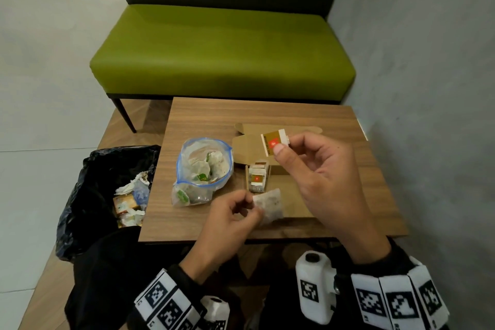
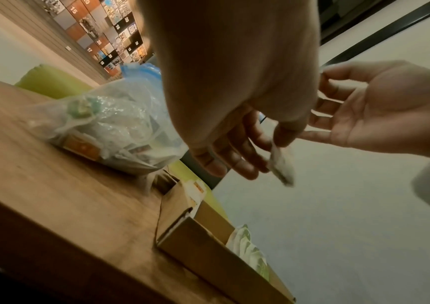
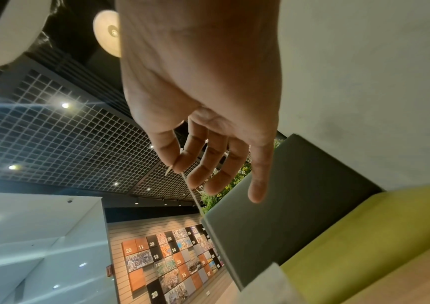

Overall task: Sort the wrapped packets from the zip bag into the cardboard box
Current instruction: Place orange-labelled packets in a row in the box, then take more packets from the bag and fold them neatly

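Green upholstered seating (image 1: 222, 48) fills the background against grey walls; in front of it stands a small wooden bench (image 1: 203, 120). Beside the bench, on the left, a black bin bag (image 1: 80, 195) holds crumpled wrappers. On the bench lies an open cardboard box (image 1: 284, 171), flaps spread flat, with a few wrapped packets (image 1: 257, 177) already standing in a row inside. Just left of it sits the clear zip bag (image 1: 199, 169), mouth open and by no means emptied — several packets and loose bags show inside, so the sorting looks partly done with a fair share left. The right hand (image 1: 318, 171) is raised above the box, thumb and forefinger pinching a gold-and-red packet (image 1: 272, 142). The left hand (image 1: 230, 217), lower and nearer, pinches a pale unwrapped tea bag (image 1: 269, 203) in its curled fingers (image 2: 237, 162) — held over the box's near edge.
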{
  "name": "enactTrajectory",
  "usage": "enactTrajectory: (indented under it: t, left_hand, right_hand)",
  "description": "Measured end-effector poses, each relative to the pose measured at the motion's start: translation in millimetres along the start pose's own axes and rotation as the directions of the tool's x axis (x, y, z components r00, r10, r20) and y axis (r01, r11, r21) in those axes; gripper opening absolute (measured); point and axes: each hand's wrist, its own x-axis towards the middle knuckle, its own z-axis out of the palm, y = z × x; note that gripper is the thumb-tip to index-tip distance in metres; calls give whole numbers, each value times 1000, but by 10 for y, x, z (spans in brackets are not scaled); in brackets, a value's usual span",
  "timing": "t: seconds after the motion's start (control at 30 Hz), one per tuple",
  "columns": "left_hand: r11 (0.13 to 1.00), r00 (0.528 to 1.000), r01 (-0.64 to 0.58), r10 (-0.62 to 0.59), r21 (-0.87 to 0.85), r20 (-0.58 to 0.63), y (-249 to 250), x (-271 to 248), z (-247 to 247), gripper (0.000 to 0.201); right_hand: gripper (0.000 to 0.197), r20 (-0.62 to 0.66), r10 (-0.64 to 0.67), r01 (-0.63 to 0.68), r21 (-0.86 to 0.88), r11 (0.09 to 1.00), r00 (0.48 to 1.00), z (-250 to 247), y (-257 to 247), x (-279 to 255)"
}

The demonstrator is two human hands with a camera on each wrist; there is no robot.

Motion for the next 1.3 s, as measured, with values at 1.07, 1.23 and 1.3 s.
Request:
enactTrajectory:
  t: [1.07,1.23,1.3]
  left_hand:
    - [622,852,502,-476,-602,219,304,-78,59,15]
    - [397,796,574,-474,-716,376,267,-56,59,32]
    - [376,785,604,-435,-703,441,283,-62,50,24]
  right_hand:
    - [29,59,118,-119,23,993,991,-22,643,-517]
    - [26,168,150,-182,194,964,974,-62,650,-481]
    - [22,189,133,-167,178,970,973,-28,675,-469]
